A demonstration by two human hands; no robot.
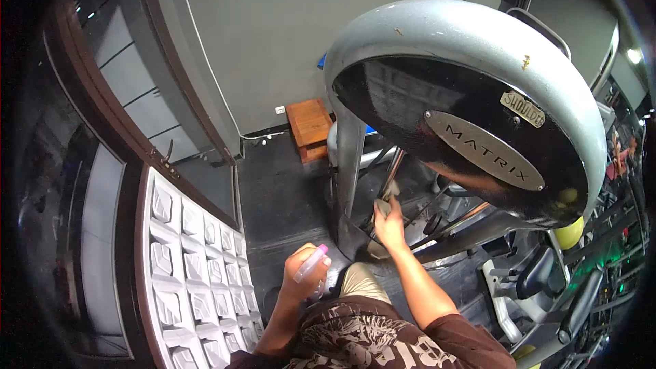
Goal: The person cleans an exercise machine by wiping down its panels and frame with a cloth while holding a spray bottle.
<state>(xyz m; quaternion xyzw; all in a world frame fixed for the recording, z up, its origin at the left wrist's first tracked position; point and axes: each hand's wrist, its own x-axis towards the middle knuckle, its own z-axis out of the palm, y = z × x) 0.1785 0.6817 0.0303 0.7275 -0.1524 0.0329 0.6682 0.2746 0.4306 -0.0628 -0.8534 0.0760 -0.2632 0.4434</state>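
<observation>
My left hand (pixel 295 275) is wrapped round a clear plastic bottle (pixel 309 266) with a pink top, held tilted in front of my body. My right hand (pixel 390 227) reaches forward, closed on a greyish-beige cloth (pixel 383 208). The cloth is against or very near an upright metal rod (pixel 393 172) low in the gym machine; exact contact is hard to tell. Above that hand hangs the machine's large silver and black cover (pixel 389 89), with a MATRIX plate (pixel 484 150) and a SHOULDER label (pixel 523 108).
A small wooden step stool (pixel 309 121) stands by the grey wall. On my left are a white relief panel (pixel 198 266) and a brown-framed glass door (pixel 164 82). More gym equipment (pixel 533 280) fills the right side. Dark flooring (pixel 280 198) lies below.
</observation>
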